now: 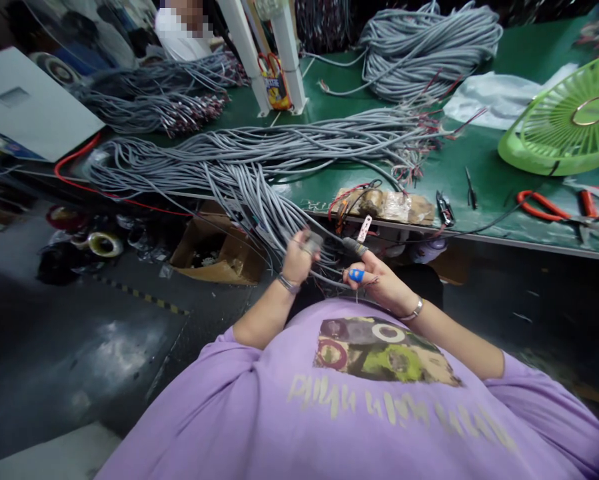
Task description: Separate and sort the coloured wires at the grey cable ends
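Observation:
A bundle of grey cables (259, 193) hangs over the table's front edge toward my lap. At the lower end of this bundle is my left hand (302, 259), its fingers curled and partly blurred, with grey covering on the fingertips. What it grips cannot be made out. To its right, my right hand (376, 280) has blue tape round the thumb and a grey cover on the outstretched index finger. A grey cable passes under that thumb, held against the other fingers, and thin wire ends show beside it.
A wooden block (409, 207) with clips and wires lies at the table edge. Nearby are cutters (445, 209), red-handled scissors (569, 208) and a green fan (554, 127). Behind lies a cable coil (429, 50). An open carton (219, 257) stands below; a person (182, 37) is beyond.

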The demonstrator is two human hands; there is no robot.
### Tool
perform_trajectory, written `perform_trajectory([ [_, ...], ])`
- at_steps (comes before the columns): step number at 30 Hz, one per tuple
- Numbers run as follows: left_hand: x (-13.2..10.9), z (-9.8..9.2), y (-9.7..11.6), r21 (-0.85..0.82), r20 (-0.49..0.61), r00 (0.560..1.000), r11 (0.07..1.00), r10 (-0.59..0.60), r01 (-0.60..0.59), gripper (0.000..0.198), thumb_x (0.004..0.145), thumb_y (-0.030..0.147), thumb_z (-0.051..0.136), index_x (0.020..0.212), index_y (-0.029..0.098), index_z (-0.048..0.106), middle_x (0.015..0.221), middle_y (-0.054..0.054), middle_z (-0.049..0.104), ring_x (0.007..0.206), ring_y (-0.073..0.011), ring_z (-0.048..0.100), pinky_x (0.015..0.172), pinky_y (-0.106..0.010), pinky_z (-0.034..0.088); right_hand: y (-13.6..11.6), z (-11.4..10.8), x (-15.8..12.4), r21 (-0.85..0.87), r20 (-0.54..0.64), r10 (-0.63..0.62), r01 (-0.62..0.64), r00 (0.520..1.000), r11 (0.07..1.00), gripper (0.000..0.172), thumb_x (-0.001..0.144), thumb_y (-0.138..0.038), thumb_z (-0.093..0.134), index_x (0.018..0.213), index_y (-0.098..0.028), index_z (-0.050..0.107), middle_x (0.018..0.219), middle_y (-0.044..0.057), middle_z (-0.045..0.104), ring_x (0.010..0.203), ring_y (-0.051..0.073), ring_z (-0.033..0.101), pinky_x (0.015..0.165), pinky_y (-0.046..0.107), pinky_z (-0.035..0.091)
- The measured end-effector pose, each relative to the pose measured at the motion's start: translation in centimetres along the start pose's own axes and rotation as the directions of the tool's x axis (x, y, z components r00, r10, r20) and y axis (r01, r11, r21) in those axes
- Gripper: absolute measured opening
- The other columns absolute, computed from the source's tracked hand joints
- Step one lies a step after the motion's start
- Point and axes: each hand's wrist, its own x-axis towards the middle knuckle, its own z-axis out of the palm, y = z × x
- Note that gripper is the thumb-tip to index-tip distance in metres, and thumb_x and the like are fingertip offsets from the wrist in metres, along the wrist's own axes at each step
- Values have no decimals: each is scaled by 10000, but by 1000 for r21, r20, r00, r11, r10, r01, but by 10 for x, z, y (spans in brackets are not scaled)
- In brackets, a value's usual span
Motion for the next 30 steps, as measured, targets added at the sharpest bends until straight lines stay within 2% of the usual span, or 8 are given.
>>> perform_trajectory([
  [2,1,-11,1,-7,-79,996,999,37,-38,338,860,498,614,801,170,556,595,43,562,443,-66,494,458,-188,409,2,-2,-3,10,-30,8,-8,1000,1000,751,775,-299,704,1456,-214,399,598,-55,594,713,161,584,717,306,420],
  [4,-5,-17,7,107,175,977,984,125,-145,346,903,490,555,817,159,601,688,-21,656,598,-117,627,608,-237,511,4,-4,-3,30,-103,-10,13,995,999,723,771,-319,706,1431,-217,429,604,-53,596,724,162,595,720,307,429],
  [7,-21,-13,17,324,587,795,856,153,-404,312,932,417,511,990,156,671,982,-99,735,929,-189,690,869,-313,522,6,-7,0,49,-193,-50,61,980,997,714,762,-347,710,1415,-228,446,625,-59,605,700,146,588,714,298,441],
  [12,-30,0,19,493,753,657,633,33,-597,287,914,302,500,1111,173,665,993,-82,743,910,-192,693,833,-283,498,5,-1,0,36,-264,-34,45,964,998,780,688,-296,746,1407,-225,455,648,-62,649,631,123,575,669,274,460],
  [17,-23,-4,14,369,728,670,741,144,-561,312,941,380,503,1079,180,699,959,-77,752,856,-172,706,768,-242,516,2,-1,6,63,-452,-71,111,889,992,717,667,-280,740,1341,-243,500,651,-69,637,640,120,620,621,242,471],
  [22,-29,-12,18,180,617,717,829,324,-530,315,926,381,572,1076,142,711,905,-98,749,772,-147,703,721,-227,542,-1,-33,20,92,-619,-52,139,783,986,381,699,-344,753,1027,-252,582,712,-54,661,664,96,631,518,175,416],
  [27,-36,-8,21,282,491,760,747,426,-602,268,893,316,622,1063,130,714,833,-84,729,725,-135,684,677,-220,538,-13,-38,27,165,-284,196,-153,939,974,350,834,-540,649,883,-200,581,807,40,719,620,115,633,495,203,458],
  [30,-35,-1,16,367,458,772,697,441,-616,250,890,275,598,1070,146,715,826,-71,725,731,-134,683,686,-222,540,-21,-31,34,188,-124,264,-238,956,953,392,826,-580,647,864,-194,589,857,58,725,590,109,608,478,210,454],
])
